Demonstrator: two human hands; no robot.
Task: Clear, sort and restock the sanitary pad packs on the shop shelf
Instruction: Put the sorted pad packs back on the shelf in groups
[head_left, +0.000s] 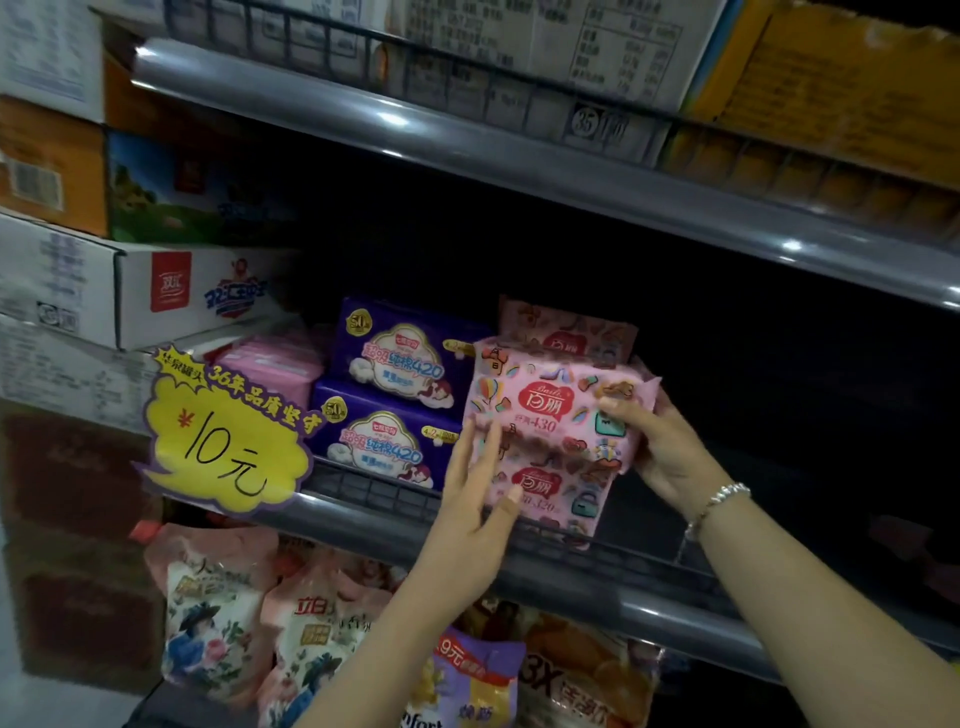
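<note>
A pink patterned pad pack (550, 400) sits on top of a second pink pack (550, 483) on the middle shelf (395, 525). My right hand (665, 447) grips the top pack's right end, thumb over its front. My left hand (475, 493) lies with straight fingers against the left side of the two packs. A third pink pack (566, 327) stands behind them. To the left, two purple pad packs (400, 358) (384, 441) are stacked, with plain pink packs (275, 364) further left.
A yellow price sign (228, 431) hangs off the shelf's front left. Cardboard boxes (171, 291) are piled at the left. The shelf's right part (779, 415) is dark. Refill pouches (218, 613) fill the shelf below, and boxes (545, 47) the shelf above.
</note>
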